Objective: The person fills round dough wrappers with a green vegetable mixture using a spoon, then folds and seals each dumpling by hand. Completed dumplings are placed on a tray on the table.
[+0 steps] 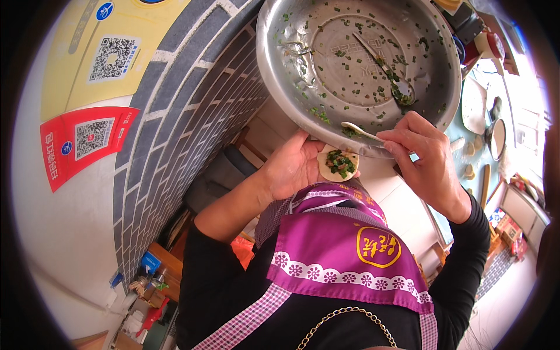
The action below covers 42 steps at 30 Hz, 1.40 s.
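On the fingers of my left hand point(295, 164) rests a round dough wrapper point(327, 172), with a mound of chopped green and brown filling point(340, 162) on it. My right hand point(420, 157) grips a small pale spoon point(362, 131) by its handle; its bowl is over the near rim of a large metal basin point(280, 83), with some greens at it. Scraps of chopped greens are scattered across the basin's floor and walls. A longer metal spoon point(404, 92) lies inside the basin, greens in its bowl.
Right of the basin, a light blue work surface point(474, 151) holds dough pieces point(470, 170), a wooden rolling pin point(485, 186) and a round bowl point(497, 139). A grey brick-patterned wall point(162, 131) stands at the left. A dark chair point(218, 175) is below the basin's left side.
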### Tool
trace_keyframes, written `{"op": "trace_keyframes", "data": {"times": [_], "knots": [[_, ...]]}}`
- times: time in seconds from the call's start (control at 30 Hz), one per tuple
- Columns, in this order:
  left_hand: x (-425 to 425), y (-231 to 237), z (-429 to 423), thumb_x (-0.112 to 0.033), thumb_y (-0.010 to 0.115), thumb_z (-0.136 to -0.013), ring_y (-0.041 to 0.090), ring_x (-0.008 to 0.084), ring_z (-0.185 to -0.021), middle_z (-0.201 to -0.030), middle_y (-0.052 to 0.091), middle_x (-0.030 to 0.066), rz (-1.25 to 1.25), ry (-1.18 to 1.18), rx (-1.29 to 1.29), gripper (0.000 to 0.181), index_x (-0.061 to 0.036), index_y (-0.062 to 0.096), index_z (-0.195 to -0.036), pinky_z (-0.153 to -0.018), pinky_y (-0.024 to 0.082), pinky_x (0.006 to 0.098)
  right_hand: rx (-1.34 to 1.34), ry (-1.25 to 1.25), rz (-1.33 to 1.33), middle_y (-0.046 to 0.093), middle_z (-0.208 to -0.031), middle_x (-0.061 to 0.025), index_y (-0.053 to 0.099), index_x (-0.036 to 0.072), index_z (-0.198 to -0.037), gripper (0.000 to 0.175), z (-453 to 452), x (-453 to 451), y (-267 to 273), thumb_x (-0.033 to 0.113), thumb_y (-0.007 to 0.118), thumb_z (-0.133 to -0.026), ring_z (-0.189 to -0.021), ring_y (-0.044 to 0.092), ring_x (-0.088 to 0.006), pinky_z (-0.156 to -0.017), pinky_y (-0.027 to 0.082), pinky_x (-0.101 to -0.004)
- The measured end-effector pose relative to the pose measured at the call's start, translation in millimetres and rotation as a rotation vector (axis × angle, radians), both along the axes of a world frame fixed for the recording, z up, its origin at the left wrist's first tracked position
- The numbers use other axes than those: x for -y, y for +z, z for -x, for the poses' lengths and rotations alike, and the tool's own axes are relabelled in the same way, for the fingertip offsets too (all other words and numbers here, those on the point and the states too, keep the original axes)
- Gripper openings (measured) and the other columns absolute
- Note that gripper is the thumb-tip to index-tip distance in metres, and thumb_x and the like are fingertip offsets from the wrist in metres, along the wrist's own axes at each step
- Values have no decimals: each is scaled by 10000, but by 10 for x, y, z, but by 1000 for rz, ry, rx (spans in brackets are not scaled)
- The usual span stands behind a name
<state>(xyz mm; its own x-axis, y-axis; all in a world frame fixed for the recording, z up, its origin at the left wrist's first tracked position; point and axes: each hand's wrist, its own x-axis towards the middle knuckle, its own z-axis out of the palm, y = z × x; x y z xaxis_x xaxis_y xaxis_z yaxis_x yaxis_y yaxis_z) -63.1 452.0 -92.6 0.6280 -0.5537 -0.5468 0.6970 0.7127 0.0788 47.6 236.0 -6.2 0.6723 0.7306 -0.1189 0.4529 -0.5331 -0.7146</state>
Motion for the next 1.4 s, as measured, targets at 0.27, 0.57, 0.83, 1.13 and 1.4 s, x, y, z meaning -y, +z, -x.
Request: {"op": "trace_keyframes", "data": {"times": [0.27,0.57,0.83,1.13,1.4], "knots": [[-17,-14,5,-544,151,-1069,573,437,-1253,-1397,542,275,33,3,36,766,61,368,-1487,-1100,445,534,23,-68,-49,576,-818,-97,737,-23,-989,158,125,88,97,-60,691,-843,-698,582,-209,-599,461,-312],[-8,-87,7,-546,164,-1067,559,409,-1282,-1426,519,266,62,57,85,768,70,368,-1478,-1105,437,543,256,47,-153,563,-826,-86,746,11,-1030,278,370,186,45,-73,743,-765,-716,580,-221,-598,462,-314],[2,-46,5,-523,170,-1073,572,394,-1271,-1424,529,239,2,65,74,736,55,375,-1479,-1076,468,545,278,-142,-92,563,-831,-98,740,16,-1010,235,341,197,92,-73,722,-793,-703,583,-232,-630,479,-313],[90,-91,-57,-466,194,-1086,598,374,-1242,-1402,559,219,-25,1,7,656,16,393,-1484,-1061,486,535,218,-2,109,542,-824,-131,700,-42,-929,96,-182,176,-21,-43,671,-838,-752,587,-294,-661,477,-379],[69,-50,-53,-451,203,-1093,580,349,-1274,-1430,537,212,-2,41,-8,633,5,358,-1504,-1080,478,534,-15,-17,73,545,-816,-126,712,-37,-944,106,-75,97,52,-42,667,-848,-722,592,-281,-627,476,-377]]}}
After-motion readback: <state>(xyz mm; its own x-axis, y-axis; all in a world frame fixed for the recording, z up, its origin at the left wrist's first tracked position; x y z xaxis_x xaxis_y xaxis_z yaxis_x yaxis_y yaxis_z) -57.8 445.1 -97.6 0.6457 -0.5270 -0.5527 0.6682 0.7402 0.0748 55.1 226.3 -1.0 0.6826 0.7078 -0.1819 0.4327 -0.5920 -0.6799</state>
